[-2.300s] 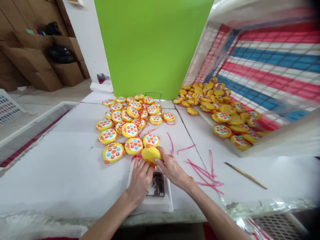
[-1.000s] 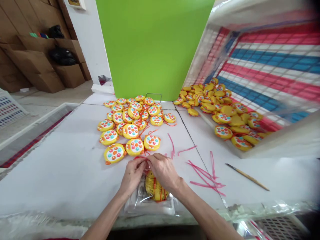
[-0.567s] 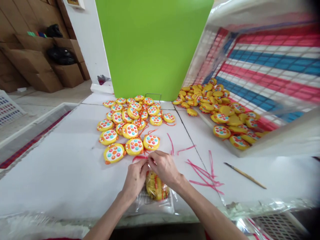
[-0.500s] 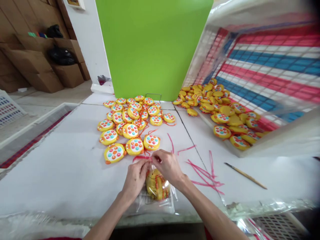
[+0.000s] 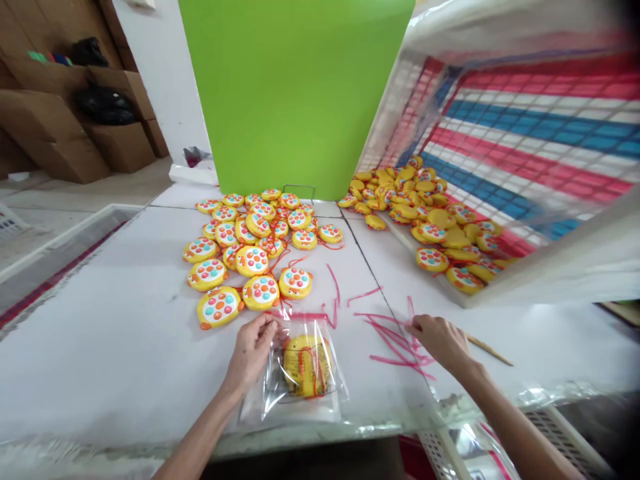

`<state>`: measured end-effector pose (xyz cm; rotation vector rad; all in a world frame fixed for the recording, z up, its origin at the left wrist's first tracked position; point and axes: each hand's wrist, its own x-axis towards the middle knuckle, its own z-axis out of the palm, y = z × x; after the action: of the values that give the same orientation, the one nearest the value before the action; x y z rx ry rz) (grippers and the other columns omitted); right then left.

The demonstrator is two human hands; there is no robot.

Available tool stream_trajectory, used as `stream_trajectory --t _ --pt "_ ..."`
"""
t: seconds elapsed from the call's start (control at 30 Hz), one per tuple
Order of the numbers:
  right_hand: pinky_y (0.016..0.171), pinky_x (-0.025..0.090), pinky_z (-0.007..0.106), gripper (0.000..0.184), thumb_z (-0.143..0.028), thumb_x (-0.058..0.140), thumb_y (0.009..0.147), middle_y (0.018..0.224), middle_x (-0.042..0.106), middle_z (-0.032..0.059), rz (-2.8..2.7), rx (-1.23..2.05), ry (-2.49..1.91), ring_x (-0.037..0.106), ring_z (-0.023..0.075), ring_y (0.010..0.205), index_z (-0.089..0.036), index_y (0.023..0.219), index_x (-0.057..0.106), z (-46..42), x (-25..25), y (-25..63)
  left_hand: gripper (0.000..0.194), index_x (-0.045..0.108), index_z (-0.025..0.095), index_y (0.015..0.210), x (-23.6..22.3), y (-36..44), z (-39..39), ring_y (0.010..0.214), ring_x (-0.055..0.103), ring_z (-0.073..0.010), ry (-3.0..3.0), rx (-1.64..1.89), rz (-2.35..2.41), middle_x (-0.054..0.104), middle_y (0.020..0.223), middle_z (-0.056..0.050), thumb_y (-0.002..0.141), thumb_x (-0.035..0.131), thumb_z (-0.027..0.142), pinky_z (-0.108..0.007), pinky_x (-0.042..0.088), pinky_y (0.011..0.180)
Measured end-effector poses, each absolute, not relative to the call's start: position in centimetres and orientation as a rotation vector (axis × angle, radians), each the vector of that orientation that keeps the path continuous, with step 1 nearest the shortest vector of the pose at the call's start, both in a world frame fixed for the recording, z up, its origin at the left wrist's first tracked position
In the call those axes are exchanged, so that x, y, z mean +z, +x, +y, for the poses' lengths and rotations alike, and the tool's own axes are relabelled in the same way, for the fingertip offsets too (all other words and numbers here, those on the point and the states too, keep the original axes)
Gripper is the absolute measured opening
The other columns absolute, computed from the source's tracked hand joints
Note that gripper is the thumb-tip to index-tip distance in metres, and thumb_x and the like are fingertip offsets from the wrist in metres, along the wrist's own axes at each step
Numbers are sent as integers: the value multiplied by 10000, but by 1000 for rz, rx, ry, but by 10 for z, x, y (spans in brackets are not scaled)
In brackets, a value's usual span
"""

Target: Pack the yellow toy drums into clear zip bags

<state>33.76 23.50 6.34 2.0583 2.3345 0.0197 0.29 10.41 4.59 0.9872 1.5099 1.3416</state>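
Observation:
A clear plastic bag (image 5: pixel 327 400) with a pink top edge lies near the table's front edge. Inside it a round yellow toy (image 5: pixel 295 367) shows its plain back, with an orange cord across it. My left hand (image 5: pixel 254 343) pinches the bag's upper left corner. Off to the right, my right hand (image 5: pixel 435 337) is closed, fingertips together, at the end of a thin pink strip (image 5: pixel 377 315). Beneath and beside that hand several more pink strips (image 5: pixel 395 343) lie loose on the table.
Several yellow animal-shaped toys (image 5: pixel 260 291) with coloured dots are heaped before a green board (image 5: pixel 295 93). More toys (image 5: pixel 440 220) spill from a white-framed basket (image 5: pixel 540 280) at right. A thin wooden-handled tool (image 5: pixel 490 349) lies behind my right wrist.
My right hand has moved from the bag's top to the right, with a pink strip at its fingertips. My left hand stays at the bag, which now lies flatter and in fuller view.

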Motion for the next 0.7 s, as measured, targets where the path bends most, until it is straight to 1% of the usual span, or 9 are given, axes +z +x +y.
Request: stream_trajectory --t 0.03,0.1,0.13,0.17,0.27,0.37,0.47,0.63,0.7 --pt "524 361 299 207 -230 484 791 720 683 101 2375 64 1973 625 246 630 -195 674 651 230 67 333 251 601 158 793 45 2 104 719 646 -201 966 1342 1485 662 746 -41 776 548 403 -303 520 652" --pt "561 388 292 229 -151 438 795 866 686 103 2584 61 1874 631 217 676 -190 779 663 220 77 315 250 600 156 794 44 1 105 719 650 -198 936 1348 1458 666 757 -44 762 569 402 -305 525 655" --pt "587 406 283 260 -118 421 786 922 681 94 2715 -22 1843 632 198 704 -189 841 664 216 81 302 250 599 156 793 44 0 105 719 653 -198 922 1350 1446 669 761 -45 757 577 402 -307 527 658" --pt "613 421 271 284 -102 416 775 940 680 81 2826 -180 1800 630 179 720 -187 880 665 213 84 288 252 597 156 791 44 0 105 717 656 -198 906 1352 1433 671 761 -46 751 585 404 -310 529 661" --pt "630 439 242 212 -189 482 779 773 695 31 2928 -823 1580 610 147 664 -179 828 688 212 86 244 272 594 156 795 44 1 105 709 664 -201 866 1356 1411 682 757 -48 729 605 420 -324 531 679" --pt "533 402 221 182 -287 569 743 641 652 8 2812 -1358 1428 550 122 562 -151 759 688 222 72 208 271 587 160 799 46 2 105 734 665 -202 892 1358 1418 689 769 -52 741 588 425 -330 527 710" --pt "456 349 199 171 -282 615 678 551 581 -17 2598 -1764 1391 483 94 483 -123 728 651 232 54 191 256 577 172 829 45 2 104 755 663 -205 978 1343 1468 686 782 -52 777 549 421 -329 520 727" --pt "477 341 183 108 -234 598 657 555 528 -48 2579 -1917 1311 454 68 495 -136 702 586 233 46 198 287 535 197 866 35 -3 100 628 652 -206 953 1293 1508 659 694 -26 771 544 468 -298 515 562" --pt "466 321 179 87 -225 584 671 536 492 -60 2596 -1942 1283 421 60 483 -140 678 567 230 49 204 297 508 205 891 31 -6 99 621 653 -203 896 1281 1452 658 688 -17 764 555 469 -295 512 553"
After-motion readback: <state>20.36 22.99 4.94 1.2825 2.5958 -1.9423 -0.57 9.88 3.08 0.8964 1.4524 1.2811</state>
